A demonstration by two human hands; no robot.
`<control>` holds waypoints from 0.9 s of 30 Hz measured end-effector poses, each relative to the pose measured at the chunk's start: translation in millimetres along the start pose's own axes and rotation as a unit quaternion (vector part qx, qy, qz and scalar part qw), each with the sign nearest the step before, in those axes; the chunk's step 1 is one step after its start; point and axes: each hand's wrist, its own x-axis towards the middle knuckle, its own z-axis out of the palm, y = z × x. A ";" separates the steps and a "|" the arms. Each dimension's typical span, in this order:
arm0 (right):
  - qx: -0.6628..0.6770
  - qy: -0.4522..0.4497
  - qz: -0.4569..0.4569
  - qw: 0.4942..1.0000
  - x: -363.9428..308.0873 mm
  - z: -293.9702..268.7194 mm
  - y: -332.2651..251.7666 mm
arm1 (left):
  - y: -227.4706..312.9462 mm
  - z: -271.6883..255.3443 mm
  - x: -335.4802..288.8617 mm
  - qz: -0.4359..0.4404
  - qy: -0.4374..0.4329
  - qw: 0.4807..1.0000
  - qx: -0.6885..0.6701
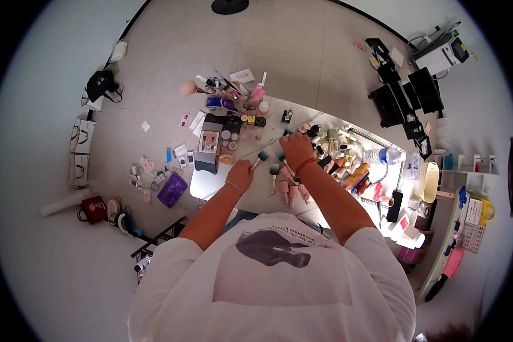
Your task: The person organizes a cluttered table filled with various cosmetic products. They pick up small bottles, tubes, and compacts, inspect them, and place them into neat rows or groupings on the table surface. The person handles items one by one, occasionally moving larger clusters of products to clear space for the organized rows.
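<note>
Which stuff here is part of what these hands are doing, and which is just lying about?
Apparently in use:
teal-ended piece in the left hand
similar piece near the right hand

Lying about:
purple pouch
black phone
clear bottle
yellow basket

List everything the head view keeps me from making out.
Head view: what the right hand grips, if anything; its own back hides it.
Head view: the handle end of the brush at the left hand; that hand covers it.
Head view: the dark round object in full; cut off by the top edge.
</note>
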 end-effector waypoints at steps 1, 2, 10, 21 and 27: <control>0.024 -0.015 0.013 1.000 7.7 -8.9 7.5 | -1.8 1.2 0.3 0.007 -0.001 1.000 0.001; 0.026 -0.017 0.033 0.999 15.0 -16.6 12.9 | -3.4 2.6 0.3 0.014 -0.002 1.000 0.001; 0.079 -0.025 0.074 0.994 48.8 -11.4 52.6 | 3.2 -1.1 5.3 -0.023 -0.046 0.998 0.021; 0.043 -0.021 -0.010 0.999 56.7 -33.1 41.9 | 3.9 -1.2 2.2 -0.044 -0.044 0.998 0.017; 0.050 0.010 -0.016 0.999 59.6 -31.6 46.5 | 6.1 -1.2 2.0 -0.049 -0.053 0.997 0.025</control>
